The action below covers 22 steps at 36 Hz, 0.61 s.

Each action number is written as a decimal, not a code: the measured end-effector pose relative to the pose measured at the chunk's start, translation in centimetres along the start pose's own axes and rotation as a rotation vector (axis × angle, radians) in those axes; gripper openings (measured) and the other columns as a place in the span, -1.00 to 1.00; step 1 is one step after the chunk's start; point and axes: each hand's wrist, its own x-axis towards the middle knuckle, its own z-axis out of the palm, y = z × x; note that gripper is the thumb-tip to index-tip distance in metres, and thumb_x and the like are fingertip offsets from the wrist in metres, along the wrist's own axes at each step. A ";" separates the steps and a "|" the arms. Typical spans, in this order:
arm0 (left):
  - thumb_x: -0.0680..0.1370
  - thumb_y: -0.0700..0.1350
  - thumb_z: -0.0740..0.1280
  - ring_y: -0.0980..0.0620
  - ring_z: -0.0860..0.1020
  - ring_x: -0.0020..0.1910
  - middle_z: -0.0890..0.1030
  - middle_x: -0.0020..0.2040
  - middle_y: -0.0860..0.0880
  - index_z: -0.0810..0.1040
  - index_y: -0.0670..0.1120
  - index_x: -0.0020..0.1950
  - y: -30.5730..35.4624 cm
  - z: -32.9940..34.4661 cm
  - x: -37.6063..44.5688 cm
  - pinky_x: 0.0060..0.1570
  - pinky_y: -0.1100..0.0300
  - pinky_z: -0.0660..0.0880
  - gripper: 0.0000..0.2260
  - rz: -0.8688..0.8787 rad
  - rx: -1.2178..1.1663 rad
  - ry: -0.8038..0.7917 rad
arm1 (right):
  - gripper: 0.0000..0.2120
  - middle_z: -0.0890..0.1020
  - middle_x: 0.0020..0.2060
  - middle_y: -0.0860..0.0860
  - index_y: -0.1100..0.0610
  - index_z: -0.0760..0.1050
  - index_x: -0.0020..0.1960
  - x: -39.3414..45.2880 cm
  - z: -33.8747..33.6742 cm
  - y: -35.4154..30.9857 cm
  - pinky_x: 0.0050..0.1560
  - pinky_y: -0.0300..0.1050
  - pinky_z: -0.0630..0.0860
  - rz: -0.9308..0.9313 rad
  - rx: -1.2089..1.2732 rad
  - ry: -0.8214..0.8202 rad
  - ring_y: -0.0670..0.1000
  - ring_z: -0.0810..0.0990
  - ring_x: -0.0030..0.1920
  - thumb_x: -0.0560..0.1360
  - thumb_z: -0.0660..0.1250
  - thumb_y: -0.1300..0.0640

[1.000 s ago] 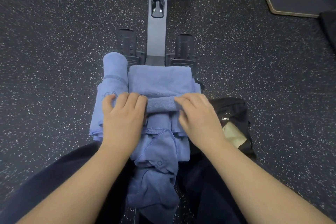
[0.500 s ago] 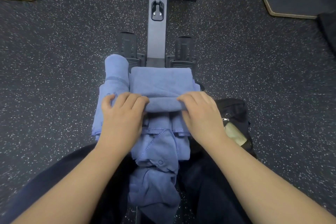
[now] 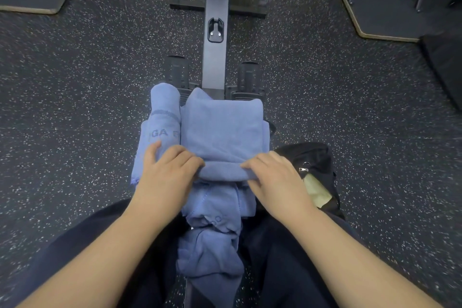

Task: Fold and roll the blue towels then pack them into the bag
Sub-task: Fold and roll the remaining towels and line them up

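Observation:
A folded blue towel point(image 3: 222, 127) lies flat in front of me on the rowing machine. Its near end is rolled into a tight tube point(image 3: 223, 172). My left hand point(image 3: 167, 177) grips the roll's left end, fingers curled over it. My right hand point(image 3: 277, 180) grips the right end the same way. A finished rolled blue towel point(image 3: 163, 105) lies along the left side. More blue towel cloth point(image 3: 212, 245) hangs crumpled between my legs. The black bag point(image 3: 315, 165) sits open at my right, a zip pull and a pale yellow item showing inside.
The rowing machine's rail point(image 3: 216, 25) runs away from me with two footrests point(image 3: 247, 77) just beyond the towels. Speckled dark rubber floor surrounds everything. Platform edges lie at the far left point(image 3: 30, 7) and far right point(image 3: 375, 32). A black object point(image 3: 445, 67) sits at the right edge.
Both hands stay on the roll, which has turned slightly farther onto the flat towel. The towel's far left corner has lifted into a peak.

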 end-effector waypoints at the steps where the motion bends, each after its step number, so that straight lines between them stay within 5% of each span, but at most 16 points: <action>1: 0.27 -0.21 0.38 0.05 0.42 0.01 0.60 -0.19 0.08 0.60 -0.02 -0.12 0.0 0.1 -0.1 0.27 -0.11 0.12 -0.78 -0.007 -0.003 -0.002 | -0.68 0.59 -0.22 -0.02 0.10 0.55 -0.07 -0.1 0.0 -0.1 -0.12 -0.14 0.26 0.013 0.005 -0.025 0.06 0.50 -0.16 0.21 0.51 0.26; 6: 0.30 -0.16 0.40 0.06 0.42 0.03 0.59 -0.21 0.10 0.62 -0.02 -0.10 -0.2 0.7 -0.3 0.35 -0.05 -0.04 -0.81 -0.034 0.028 -0.029 | -0.74 0.62 -0.13 -0.02 0.09 0.53 0.00 0.0 0.2 -0.1 -0.09 -0.10 0.35 0.079 0.015 -0.131 0.11 0.55 -0.09 0.35 0.50 0.16; 9: 0.34 -0.17 0.36 0.03 0.41 0.02 0.59 -0.22 0.05 0.62 -0.06 -0.10 -0.1 1.0 -0.2 0.31 -0.10 0.03 -0.84 -0.025 0.064 -0.017 | -0.81 0.61 -0.09 0.00 0.09 0.53 0.05 0.3 0.6 0.0 -0.05 -0.01 0.38 0.104 0.000 -0.168 0.12 0.52 -0.03 0.45 0.42 0.12; 12: 0.43 -0.16 0.24 -0.01 0.40 -0.01 0.58 -0.24 0.01 0.60 -0.11 -0.12 0.1 1.3 0.0 0.23 -0.16 0.12 -0.85 -0.025 0.074 0.020 | -0.85 0.59 -0.17 -0.03 0.07 0.53 -0.01 0.2 1.6 0.1 -0.13 -0.02 0.42 0.100 -0.062 -0.066 0.11 0.54 -0.11 0.43 0.41 0.13; 17: 0.51 -0.14 0.13 -0.07 0.39 -0.02 0.56 -0.24 -0.03 0.56 -0.13 -0.12 0.4 1.8 0.2 0.21 -0.17 0.16 -0.79 -0.043 0.112 0.042 | -0.76 0.54 -0.19 -0.06 0.04 0.51 -0.09 0.3 2.8 0.3 -0.15 -0.07 0.36 0.105 -0.148 0.046 0.00 0.34 -0.10 0.49 0.07 0.04; 22: 0.53 -0.15 0.12 -0.13 0.39 0.02 0.53 -0.17 -0.10 0.52 -0.12 -0.14 0.9 2.1 0.3 0.24 -0.15 0.16 -0.80 -0.092 0.184 0.036 | -0.73 0.52 -0.13 0.02 0.10 0.51 -0.08 0.6 3.1 0.1 -0.09 0.03 0.45 0.147 -0.113 0.075 0.06 0.37 -0.08 0.50 0.05 0.07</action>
